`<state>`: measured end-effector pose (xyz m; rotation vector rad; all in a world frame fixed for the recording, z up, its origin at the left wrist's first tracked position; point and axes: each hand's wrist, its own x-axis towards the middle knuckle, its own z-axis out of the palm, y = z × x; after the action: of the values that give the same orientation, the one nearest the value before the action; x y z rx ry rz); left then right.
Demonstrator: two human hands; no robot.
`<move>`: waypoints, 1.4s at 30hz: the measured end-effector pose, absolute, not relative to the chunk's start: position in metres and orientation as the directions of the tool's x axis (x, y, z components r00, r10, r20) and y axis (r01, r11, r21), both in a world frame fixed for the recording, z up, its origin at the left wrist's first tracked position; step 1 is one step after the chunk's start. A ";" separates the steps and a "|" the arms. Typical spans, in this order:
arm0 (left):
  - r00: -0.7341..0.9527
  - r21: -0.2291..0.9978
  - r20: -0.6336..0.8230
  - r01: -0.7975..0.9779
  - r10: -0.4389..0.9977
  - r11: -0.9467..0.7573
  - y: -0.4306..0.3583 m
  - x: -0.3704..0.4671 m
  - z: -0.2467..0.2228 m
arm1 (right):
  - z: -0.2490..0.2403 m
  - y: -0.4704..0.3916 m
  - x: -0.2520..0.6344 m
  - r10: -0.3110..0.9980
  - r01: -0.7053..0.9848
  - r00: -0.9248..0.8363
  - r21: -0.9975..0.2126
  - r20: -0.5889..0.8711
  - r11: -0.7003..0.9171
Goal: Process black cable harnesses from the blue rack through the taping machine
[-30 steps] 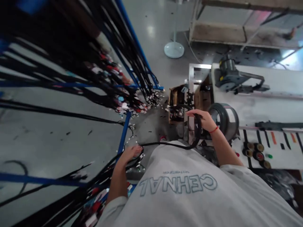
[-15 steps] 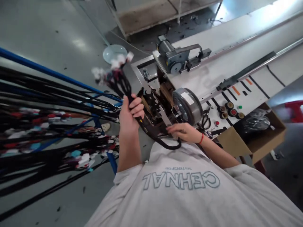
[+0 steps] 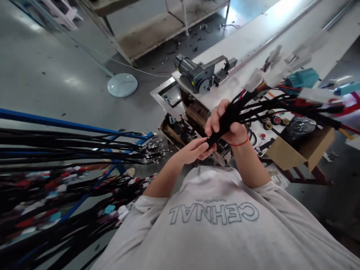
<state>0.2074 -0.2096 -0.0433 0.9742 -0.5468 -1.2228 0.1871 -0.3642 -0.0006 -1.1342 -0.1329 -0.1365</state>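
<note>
A black-wrapped wire harness (image 3: pixel 229 118) is in both my hands in front of my chest. Its branches fan out toward the upper right, ending in white and teal connectors (image 3: pixel 302 78), some smeared by motion. My right hand (image 3: pixel 227 123), with a red band at its wrist, is closed round the thick trunk just below where the branches split. Against it, my left hand (image 3: pixel 197 150) pinches the trunk's lower end. The rest of the trunk below my fingers is hidden.
On the left, a blue rack (image 3: pixel 50 122) carries many hanging harnesses. Ahead is a white bench (image 3: pixel 261 45) with a motorised device (image 3: pixel 197 73). An open cardboard box (image 3: pixel 319 148) sits to the right. A pale round stand base (image 3: pixel 122 85) rests on the floor.
The harness has swung from the left across to the right, connectors now at upper right. My right hand has risen to grip it near the branches; my left hand has come inward and lower.
</note>
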 end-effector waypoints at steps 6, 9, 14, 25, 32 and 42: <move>-0.089 0.703 -0.154 0.690 -0.984 -0.173 -0.224 0.202 -0.069 | -0.019 -0.361 0.186 -0.105 0.097 0.993 -0.827 0.047 0.553; 0.248 0.879 -0.287 0.452 -0.925 -0.151 -0.232 0.193 -0.071 | -0.024 -0.357 0.184 -0.486 0.164 0.872 -0.896 -0.064 0.412; 0.636 0.946 -0.230 -0.030 -0.737 -0.322 -0.228 0.178 -0.072 | -0.043 -0.362 0.185 -0.716 0.113 0.681 -0.945 -0.151 0.306; -0.255 0.573 -0.201 0.753 -0.946 -0.324 -0.211 0.184 -0.106 | -0.017 -0.380 0.157 -0.303 0.153 0.949 -0.717 -0.085 0.680; 0.500 0.950 -0.244 -0.048 -0.831 -0.308 -0.219 0.156 -0.083 | -0.039 -0.379 0.160 -0.770 0.240 0.605 -0.876 -0.202 0.419; 0.213 0.849 -0.382 -0.303 -0.899 -0.433 -0.152 0.193 -0.061 | -0.039 -0.413 0.118 -0.462 0.036 0.818 -0.770 -0.344 0.637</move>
<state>0.1926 -0.1521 -0.0609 1.8608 -1.1128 -1.2141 0.1178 -0.4135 -0.0394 -0.8403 0.5566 -0.3013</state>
